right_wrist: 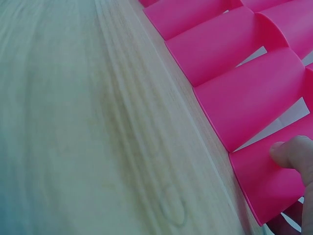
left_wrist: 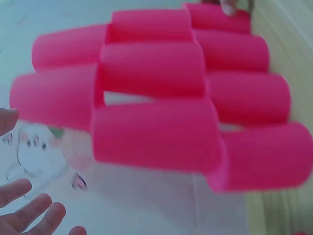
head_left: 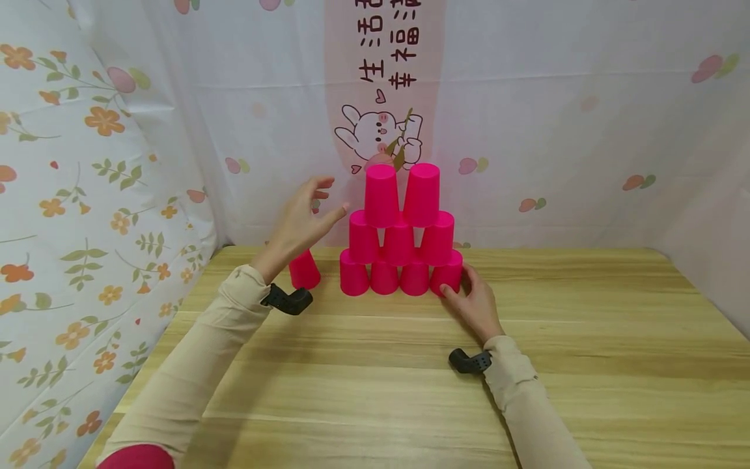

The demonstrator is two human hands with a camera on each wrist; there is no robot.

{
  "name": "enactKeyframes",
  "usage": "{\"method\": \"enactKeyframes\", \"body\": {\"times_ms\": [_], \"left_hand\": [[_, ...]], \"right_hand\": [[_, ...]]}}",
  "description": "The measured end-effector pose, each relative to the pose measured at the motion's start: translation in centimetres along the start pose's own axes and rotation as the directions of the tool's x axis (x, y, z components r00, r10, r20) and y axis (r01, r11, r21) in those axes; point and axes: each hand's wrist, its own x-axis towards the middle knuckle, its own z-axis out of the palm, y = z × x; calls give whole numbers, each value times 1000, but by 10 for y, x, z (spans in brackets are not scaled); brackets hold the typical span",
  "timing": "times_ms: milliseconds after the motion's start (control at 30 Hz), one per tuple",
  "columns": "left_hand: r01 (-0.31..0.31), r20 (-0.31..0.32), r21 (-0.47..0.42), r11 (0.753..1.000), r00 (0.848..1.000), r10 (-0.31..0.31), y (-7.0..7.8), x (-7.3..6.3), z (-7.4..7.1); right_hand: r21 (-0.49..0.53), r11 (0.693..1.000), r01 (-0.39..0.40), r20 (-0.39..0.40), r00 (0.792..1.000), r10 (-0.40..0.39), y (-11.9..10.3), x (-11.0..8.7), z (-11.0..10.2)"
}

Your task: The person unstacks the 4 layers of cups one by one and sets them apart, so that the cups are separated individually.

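Bright pink plastic cups stand upside down in a stacked pyramid. Several form the bottom row point(head_left: 385, 279), three the middle row point(head_left: 398, 242), and two the top: a left top cup point(head_left: 381, 195) and a right top cup point(head_left: 422, 195). My right hand point(head_left: 476, 305) grips the bottom-row cup at the right end point(right_wrist: 274, 181), thumb on its near side and fingers round behind. Left of the top cups, my left hand point(head_left: 305, 218) is raised with spread, relaxed fingers, holding nothing. A separate pink cup point(head_left: 304, 271) stands below it, partly hidden by the left wrist.
The pyramid stands near the back of a wood-grain table point(head_left: 375, 378). Behind hangs a white curtain point(head_left: 527, 124) printed with a rabbit, and a floral curtain point(head_left: 105, 215) borders the left side. Each wrist wears a black camera mount point(head_left: 290, 299).
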Motion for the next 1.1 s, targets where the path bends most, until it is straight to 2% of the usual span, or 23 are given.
{"method": "enactKeyframes", "body": {"times_ms": [167, 267, 600, 900, 1100], "left_hand": [[-20, 28, -98, 995, 999, 23, 17, 11, 12], [-11, 53, -160, 987, 998, 20, 23, 18, 20], [6, 121, -240, 971, 992, 24, 32, 29, 40], [-9, 107, -263, 965, 994, 39, 30, 31, 42], [-27, 78, -265, 964, 996, 50, 30, 31, 37]], "right_hand": [[1, 1000, -12, -1, 1000, 12, -1, 0, 1], [-2, 1000, -18, 2, 1000, 18, -2, 0, 1], [-11, 1000, -26, 3, 1000, 26, -2, 0, 0], [-26, 999, -29, 2, 1000, 29, -3, -1, 0], [-17, 1000, -15, 3, 1000, 15, -2, 0, 0]]}}
